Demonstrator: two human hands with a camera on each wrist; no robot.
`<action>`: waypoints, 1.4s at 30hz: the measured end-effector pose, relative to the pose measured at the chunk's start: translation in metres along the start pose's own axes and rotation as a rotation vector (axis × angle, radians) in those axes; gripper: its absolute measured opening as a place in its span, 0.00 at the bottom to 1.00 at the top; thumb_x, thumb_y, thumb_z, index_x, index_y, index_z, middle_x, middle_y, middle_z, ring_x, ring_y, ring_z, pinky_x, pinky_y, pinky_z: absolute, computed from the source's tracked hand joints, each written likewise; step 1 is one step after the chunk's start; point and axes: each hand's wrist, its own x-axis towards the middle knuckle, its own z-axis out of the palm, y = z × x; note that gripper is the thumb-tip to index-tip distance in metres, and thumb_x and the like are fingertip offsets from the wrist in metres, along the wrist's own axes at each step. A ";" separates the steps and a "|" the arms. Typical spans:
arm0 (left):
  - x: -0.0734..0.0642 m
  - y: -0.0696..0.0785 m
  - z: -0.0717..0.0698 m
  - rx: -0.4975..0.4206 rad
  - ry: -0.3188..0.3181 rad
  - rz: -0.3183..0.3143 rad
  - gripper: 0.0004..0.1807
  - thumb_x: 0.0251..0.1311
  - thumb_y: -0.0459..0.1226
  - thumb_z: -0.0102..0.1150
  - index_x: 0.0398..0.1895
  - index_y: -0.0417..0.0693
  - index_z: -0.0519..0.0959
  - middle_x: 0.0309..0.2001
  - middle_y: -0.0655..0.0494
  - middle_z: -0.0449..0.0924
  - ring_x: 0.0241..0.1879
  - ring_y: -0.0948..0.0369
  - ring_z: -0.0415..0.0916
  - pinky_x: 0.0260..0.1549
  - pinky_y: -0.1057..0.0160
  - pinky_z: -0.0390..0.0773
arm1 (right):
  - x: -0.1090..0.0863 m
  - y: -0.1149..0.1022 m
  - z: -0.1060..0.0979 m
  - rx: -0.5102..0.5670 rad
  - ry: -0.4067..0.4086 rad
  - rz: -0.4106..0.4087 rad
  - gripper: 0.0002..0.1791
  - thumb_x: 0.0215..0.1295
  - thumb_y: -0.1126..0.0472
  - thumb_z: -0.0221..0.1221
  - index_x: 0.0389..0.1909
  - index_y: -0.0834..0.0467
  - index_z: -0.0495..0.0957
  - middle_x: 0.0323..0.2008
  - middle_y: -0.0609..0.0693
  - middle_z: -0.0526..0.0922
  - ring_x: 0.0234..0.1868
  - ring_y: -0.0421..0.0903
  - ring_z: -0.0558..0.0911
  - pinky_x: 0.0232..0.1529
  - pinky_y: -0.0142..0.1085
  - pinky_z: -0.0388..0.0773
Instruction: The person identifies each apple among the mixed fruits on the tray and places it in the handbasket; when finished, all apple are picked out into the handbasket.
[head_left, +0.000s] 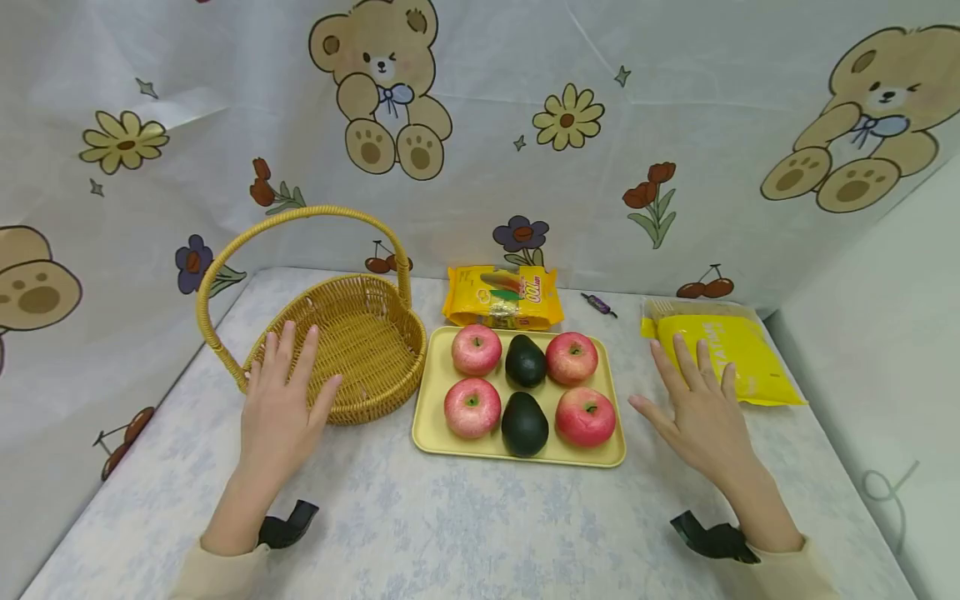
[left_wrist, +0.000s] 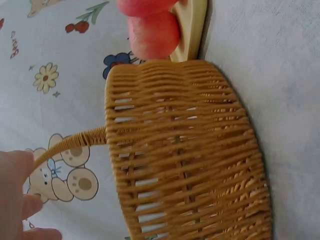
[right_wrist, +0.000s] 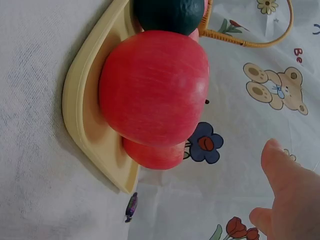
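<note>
My left hand (head_left: 279,417) hovers with spread fingers at the near left of a wicker basket (head_left: 360,350) with a tall arched handle; nothing lies in the basket. In the left wrist view the woven side of the basket (left_wrist: 185,150) fills the middle. My right hand (head_left: 701,421), fingers spread and holding nothing, is between a yellow tray (head_left: 465,452) and a yellow packet (head_left: 765,367). On the tray are several red apples (head_left: 472,407) and two dark avocados (head_left: 525,425) between them. The right wrist view shows one apple (right_wrist: 155,87) up close.
A yellow snack bag (head_left: 502,297) stands behind the tray. Right of it lies a small purple wrapped candy (head_left: 599,305). A cloth printed with bears hangs behind the table (head_left: 465,533). A white wall (head_left: 885,333) borders the right side. Dark straps (head_left: 716,540) hang at both wrists.
</note>
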 end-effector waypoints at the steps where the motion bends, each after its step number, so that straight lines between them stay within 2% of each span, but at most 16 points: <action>1: 0.000 -0.002 -0.001 -0.014 0.066 0.011 0.35 0.72 0.54 0.44 0.77 0.51 0.54 0.77 0.41 0.48 0.75 0.41 0.45 0.66 0.32 0.52 | 0.000 -0.001 0.000 0.003 0.004 -0.002 0.47 0.66 0.36 0.53 0.78 0.50 0.45 0.76 0.65 0.46 0.76 0.68 0.39 0.67 0.71 0.32; 5: 0.000 -0.010 -0.002 -0.073 0.354 0.039 0.34 0.72 0.55 0.42 0.73 0.44 0.62 0.73 0.41 0.59 0.72 0.42 0.57 0.66 0.41 0.62 | -0.001 -0.003 -0.001 0.008 0.012 0.002 0.47 0.66 0.36 0.53 0.78 0.50 0.45 0.76 0.65 0.47 0.76 0.68 0.41 0.67 0.70 0.33; 8: 0.001 -0.016 -0.002 -0.118 0.563 0.019 0.33 0.70 0.53 0.47 0.69 0.41 0.67 0.69 0.41 0.66 0.68 0.43 0.65 0.63 0.45 0.67 | -0.001 -0.005 -0.002 0.013 0.016 0.006 0.47 0.66 0.36 0.53 0.78 0.51 0.45 0.76 0.65 0.48 0.76 0.69 0.42 0.68 0.70 0.33; 11: 0.003 -0.022 -0.005 -0.147 0.698 -0.029 0.34 0.67 0.52 0.51 0.68 0.38 0.68 0.68 0.40 0.68 0.66 0.44 0.68 0.63 0.46 0.68 | -0.002 -0.007 -0.002 0.022 0.025 0.004 0.47 0.66 0.36 0.54 0.78 0.51 0.47 0.76 0.66 0.49 0.75 0.69 0.43 0.68 0.70 0.34; 13: 0.004 -0.026 -0.006 -0.170 0.736 -0.069 0.34 0.65 0.50 0.53 0.67 0.36 0.68 0.67 0.39 0.69 0.66 0.44 0.67 0.64 0.45 0.67 | -0.003 -0.007 -0.001 0.034 0.030 0.007 0.47 0.65 0.36 0.54 0.78 0.51 0.47 0.76 0.66 0.49 0.75 0.68 0.43 0.68 0.70 0.34; 16: 0.006 -0.033 -0.008 -0.185 0.717 -0.139 0.33 0.64 0.45 0.54 0.69 0.36 0.66 0.68 0.40 0.68 0.67 0.45 0.66 0.65 0.45 0.65 | -0.004 -0.007 0.000 0.061 0.048 0.009 0.47 0.66 0.36 0.54 0.78 0.53 0.48 0.75 0.66 0.50 0.76 0.68 0.44 0.69 0.69 0.35; 22: 0.006 -0.046 -0.008 -0.228 0.625 -0.278 0.33 0.65 0.38 0.57 0.73 0.45 0.63 0.70 0.49 0.66 0.63 0.46 0.72 0.57 0.45 0.73 | -0.007 -0.006 0.004 0.137 0.123 -0.001 0.46 0.66 0.39 0.56 0.77 0.55 0.50 0.74 0.66 0.53 0.75 0.67 0.48 0.69 0.69 0.38; 28: 0.005 -0.059 -0.002 -0.315 0.552 -0.414 0.31 0.68 0.39 0.54 0.74 0.56 0.60 0.70 0.57 0.66 0.63 0.51 0.72 0.57 0.73 0.70 | -0.010 -0.005 0.008 0.241 0.187 0.005 0.46 0.66 0.44 0.59 0.78 0.54 0.49 0.75 0.65 0.54 0.76 0.63 0.49 0.71 0.65 0.38; 29: 0.004 -0.060 -0.001 -0.328 0.536 -0.434 0.31 0.69 0.40 0.54 0.74 0.57 0.60 0.70 0.58 0.66 0.63 0.52 0.72 0.57 0.75 0.70 | -0.010 -0.005 0.009 0.261 0.195 0.008 0.46 0.66 0.45 0.59 0.78 0.54 0.48 0.75 0.64 0.54 0.76 0.63 0.49 0.72 0.63 0.39; 31: 0.003 -0.063 0.001 -0.351 0.504 -0.469 0.30 0.70 0.41 0.52 0.74 0.59 0.60 0.70 0.57 0.68 0.63 0.52 0.73 0.57 0.71 0.72 | -0.011 -0.004 0.011 0.299 0.215 0.017 0.46 0.66 0.47 0.60 0.78 0.53 0.48 0.75 0.63 0.53 0.76 0.62 0.49 0.73 0.61 0.40; 33: 0.002 -0.065 0.004 -0.377 0.478 -0.498 0.28 0.71 0.42 0.51 0.73 0.60 0.62 0.68 0.55 0.70 0.62 0.55 0.73 0.57 0.68 0.74 | -0.012 -0.004 0.013 0.337 0.229 0.037 0.45 0.66 0.48 0.60 0.78 0.53 0.47 0.76 0.62 0.53 0.76 0.62 0.51 0.73 0.61 0.44; 36: 0.002 -0.066 0.008 -0.412 0.452 -0.526 0.26 0.71 0.41 0.51 0.72 0.58 0.65 0.65 0.51 0.74 0.60 0.65 0.73 0.54 0.71 0.75 | -0.012 -0.003 0.017 0.388 0.253 0.060 0.45 0.66 0.52 0.61 0.78 0.53 0.47 0.75 0.62 0.53 0.74 0.66 0.55 0.70 0.63 0.50; 39: 0.002 -0.068 0.012 -0.443 0.450 -0.519 0.25 0.71 0.40 0.50 0.70 0.58 0.67 0.62 0.49 0.76 0.55 0.75 0.72 0.49 0.79 0.72 | -0.011 -0.002 0.022 0.452 0.244 0.093 0.46 0.65 0.54 0.61 0.78 0.52 0.47 0.76 0.62 0.53 0.72 0.68 0.57 0.67 0.66 0.53; 42: 0.002 -0.070 0.015 -0.458 0.452 -0.503 0.24 0.72 0.39 0.50 0.70 0.60 0.67 0.61 0.49 0.77 0.53 0.76 0.73 0.47 0.82 0.71 | -0.012 -0.002 0.027 0.512 0.203 0.132 0.47 0.65 0.54 0.61 0.79 0.48 0.44 0.76 0.61 0.52 0.72 0.68 0.56 0.66 0.67 0.54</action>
